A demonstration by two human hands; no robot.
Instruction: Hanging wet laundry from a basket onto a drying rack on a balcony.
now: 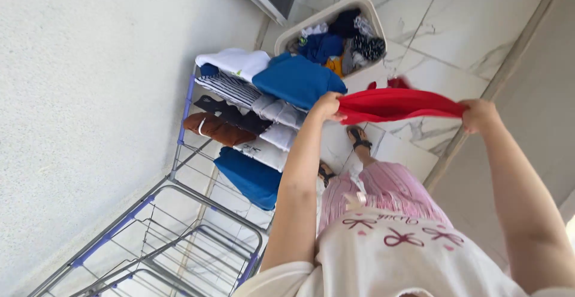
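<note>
Floor: glossy white marble-look tiles with grey veining (455,21), filling the upper right of the frame.
Wall: rough white plastered wall (78,93), covering the left side of the frame.
Drying rack: grey wire folding drying rack with lilac joints (179,225), running from the lower left up to the centre; its lower left section is bare wire.
Items on rack: a blue cloth (297,80), a white garment (235,62), a navy-and-white striped piece (229,88), a dark piece (230,115), a brown piece (217,129) and a second blue cloth (250,178), all draped at the rack's upper end.
Basket: cream rectangular plastic laundry basket (326,16), top centre, just beyond the rack, holding mixed dark, blue, white and yellow laundry.
Red garment: bright red fabric garment (398,105), centre right, stretched out flat in the air between both hands, above the floor and beside the rack.
Left hand: left hand (326,105), closed on the garment's left end, close beside the blue cloth on the rack.
Right hand: right hand (479,114), closed on the garment's right end.
Person: white top with pink bow print, pink skirt, dark sandals visible below the garment.
</note>
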